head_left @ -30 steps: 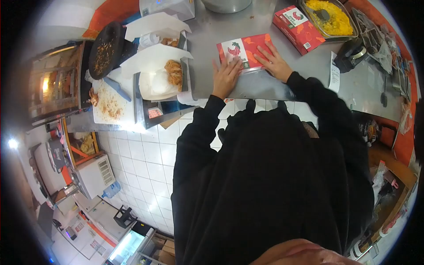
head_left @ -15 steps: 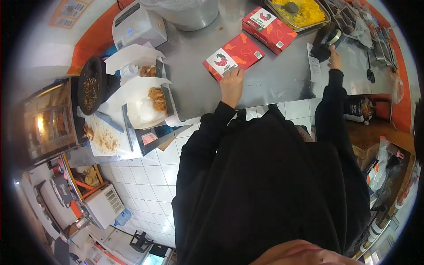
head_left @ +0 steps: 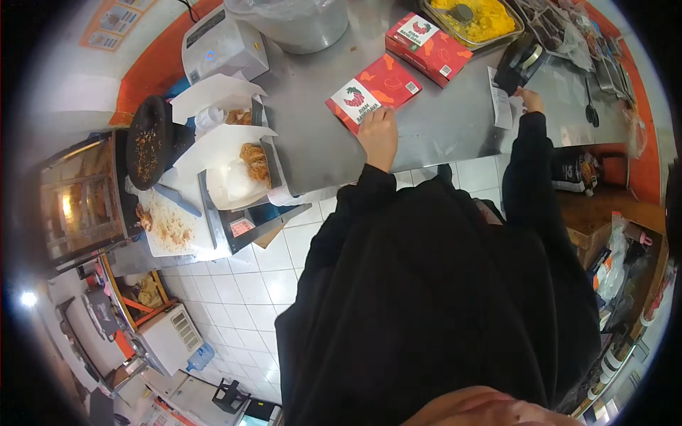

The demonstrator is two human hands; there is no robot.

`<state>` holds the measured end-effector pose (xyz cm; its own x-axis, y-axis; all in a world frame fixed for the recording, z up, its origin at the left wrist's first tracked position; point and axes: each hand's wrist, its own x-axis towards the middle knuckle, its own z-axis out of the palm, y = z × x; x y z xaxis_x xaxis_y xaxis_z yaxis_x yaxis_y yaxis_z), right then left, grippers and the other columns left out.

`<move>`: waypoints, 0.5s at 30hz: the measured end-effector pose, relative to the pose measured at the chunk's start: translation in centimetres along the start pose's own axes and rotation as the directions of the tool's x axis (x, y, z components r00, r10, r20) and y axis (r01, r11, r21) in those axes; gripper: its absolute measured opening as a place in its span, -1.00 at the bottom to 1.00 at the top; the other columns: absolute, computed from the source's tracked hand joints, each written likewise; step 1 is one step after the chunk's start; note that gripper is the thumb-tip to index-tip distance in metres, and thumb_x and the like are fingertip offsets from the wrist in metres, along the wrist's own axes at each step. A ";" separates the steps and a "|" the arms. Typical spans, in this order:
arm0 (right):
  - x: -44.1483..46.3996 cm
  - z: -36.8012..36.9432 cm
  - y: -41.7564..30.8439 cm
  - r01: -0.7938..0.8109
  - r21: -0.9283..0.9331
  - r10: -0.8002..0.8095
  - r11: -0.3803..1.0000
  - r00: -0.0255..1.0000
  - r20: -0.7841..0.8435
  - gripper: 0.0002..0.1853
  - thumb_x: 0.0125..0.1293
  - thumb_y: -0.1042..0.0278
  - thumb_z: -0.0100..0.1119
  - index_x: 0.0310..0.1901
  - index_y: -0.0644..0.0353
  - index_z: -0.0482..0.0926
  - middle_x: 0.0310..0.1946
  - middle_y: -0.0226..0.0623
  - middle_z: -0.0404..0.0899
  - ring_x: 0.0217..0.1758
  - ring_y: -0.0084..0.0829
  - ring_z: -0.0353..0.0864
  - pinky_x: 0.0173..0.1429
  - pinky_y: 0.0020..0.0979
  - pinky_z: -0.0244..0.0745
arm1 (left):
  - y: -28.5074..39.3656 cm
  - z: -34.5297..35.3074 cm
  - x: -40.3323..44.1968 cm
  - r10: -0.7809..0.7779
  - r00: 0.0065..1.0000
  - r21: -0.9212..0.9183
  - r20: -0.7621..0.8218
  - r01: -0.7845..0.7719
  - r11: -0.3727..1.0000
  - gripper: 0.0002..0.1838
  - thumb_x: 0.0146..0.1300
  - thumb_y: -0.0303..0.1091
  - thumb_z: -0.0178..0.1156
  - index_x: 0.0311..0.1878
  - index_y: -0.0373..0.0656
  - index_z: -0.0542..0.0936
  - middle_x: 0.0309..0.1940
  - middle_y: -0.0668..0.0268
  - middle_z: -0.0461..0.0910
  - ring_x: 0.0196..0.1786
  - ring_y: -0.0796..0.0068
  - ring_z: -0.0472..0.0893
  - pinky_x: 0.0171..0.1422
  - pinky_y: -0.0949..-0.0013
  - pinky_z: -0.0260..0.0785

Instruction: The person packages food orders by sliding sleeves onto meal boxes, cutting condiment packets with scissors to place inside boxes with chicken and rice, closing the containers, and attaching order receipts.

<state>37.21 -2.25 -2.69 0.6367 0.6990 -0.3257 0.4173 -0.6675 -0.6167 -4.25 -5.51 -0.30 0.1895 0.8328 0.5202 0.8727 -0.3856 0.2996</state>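
My left hand [head_left: 380, 135] holds the near edge of a closed red-and-white food box [head_left: 383, 82], with fingers on its lid. Behind it to the right lies a second red food box [head_left: 430, 46], also closed. At the counter's right side, my right hand [head_left: 530, 101] has its fingertips closed together at the near end of a black tape dispenser [head_left: 513, 71]. Whatever is between those fingertips is too small to make out. A printed paper slip [head_left: 501, 106] lies just left of the right hand, partly beside the dispenser.
On the left are open boxes with rice and fried chicken [head_left: 238, 174], a knife [head_left: 177, 200] on a cutting board [head_left: 170, 238], and a white printer [head_left: 226, 53]. Behind stand a large tub [head_left: 298, 28] and a tray of yellow food [head_left: 483, 21]. Black tongs [head_left: 591, 106] lie right.
My right hand has shifted slightly left, from the dispenser's side to its near end. The dispenser looks turned a little. My left hand stays on the box.
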 end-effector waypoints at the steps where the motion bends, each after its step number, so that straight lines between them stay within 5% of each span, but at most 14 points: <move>1: 1.6 -0.4 0.0 -0.028 -0.082 0.031 0.996 0.999 0.034 -0.72 0.06 0.01 0.08 -0.51 0.04 0.57 -0.51 -0.34 0.43 -0.45 -0.43 0.38 -0.48 -0.41 0.24 | 0.0 0.2 0.0 -0.001 1.000 -0.016 -0.029 0.001 1.000 -0.88 -0.02 -0.41 0.09 -0.38 -0.13 0.55 -0.41 0.40 0.52 -0.33 0.45 0.50 -0.24 0.41 0.36; 2: 3.2 -0.3 1.0 -0.028 -0.081 0.031 0.996 0.999 0.032 -0.72 0.06 0.01 0.08 -0.51 0.04 0.57 -0.51 -0.34 0.43 -0.45 -0.43 0.38 -0.48 -0.41 0.24 | -0.2 0.2 -0.4 -0.004 0.999 -0.032 -0.048 0.002 0.999 -0.89 -0.02 -0.41 0.08 -0.39 -0.12 0.56 -0.42 0.41 0.52 -0.33 0.44 0.50 -0.22 0.41 0.35; 4: 5.8 -0.4 2.8 0.256 -0.181 -0.233 0.950 0.963 0.139 -0.71 0.07 0.02 0.06 -0.52 0.07 0.57 -0.53 -0.35 0.48 -0.52 -0.41 0.41 -0.49 -0.40 0.28 | -0.2 0.0 -0.3 0.001 0.999 -0.015 -0.049 -0.002 1.000 -0.89 -0.01 -0.41 0.08 -0.38 -0.12 0.56 -0.42 0.40 0.52 -0.33 0.44 0.50 -0.21 0.40 0.35; 10: 7.7 0.7 2.5 -0.011 -0.587 -0.053 0.809 0.994 -0.091 -0.74 -0.16 0.11 0.10 -0.49 0.08 0.62 -0.38 -0.10 0.57 -0.27 -0.24 0.56 -0.15 -0.32 0.39 | -0.8 1.5 -1.1 0.077 0.982 0.016 -0.170 -0.075 0.997 -0.86 -0.09 -0.37 0.17 -0.37 -0.02 0.58 -0.46 0.45 0.51 -0.36 0.44 0.48 -0.31 0.40 0.36; 12: 4.8 0.2 7.4 0.490 -0.652 -0.478 0.579 0.851 0.215 -0.79 -0.12 0.29 0.09 -0.40 0.09 0.62 -0.42 -0.19 0.58 -0.33 -0.30 0.58 -0.25 -0.30 0.41 | -1.0 1.2 -1.1 0.080 0.977 0.026 -0.196 -0.077 0.997 -0.84 -0.10 -0.38 0.18 -0.36 -0.02 0.58 -0.44 0.45 0.52 -0.36 0.44 0.49 -0.30 0.41 0.36; 14: 1.2 0.1 6.6 0.458 -0.191 -0.432 0.868 0.887 0.160 -0.77 -0.06 0.41 0.07 -0.31 0.11 0.61 -0.50 -0.33 0.55 -0.46 -0.42 0.54 -0.42 -0.38 0.37 | -0.9 1.1 -1.0 0.059 0.983 -0.061 -0.173 -0.071 0.996 -0.88 -0.01 -0.40 0.09 -0.38 -0.13 0.56 -0.44 0.42 0.51 -0.37 0.46 0.48 -0.23 0.41 0.33; 15: -2.9 1.1 3.7 0.017 0.350 -0.073 0.937 0.986 0.148 -0.76 -0.02 0.44 0.06 -0.26 0.13 0.60 -0.56 -0.44 0.52 -0.57 -0.52 0.50 -0.53 -0.47 0.31 | -0.9 1.3 -0.8 0.040 0.983 -0.048 -0.179 -0.050 0.998 -0.88 -0.01 -0.40 0.09 -0.38 -0.13 0.56 -0.44 0.42 0.51 -0.37 0.46 0.48 -0.23 0.41 0.33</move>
<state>36.21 -6.42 -4.77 0.5013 0.7764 -0.3821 0.1746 -0.5232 -0.8341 -4.67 -5.34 -2.04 0.1410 0.7321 0.6664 0.8397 -0.4450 0.3112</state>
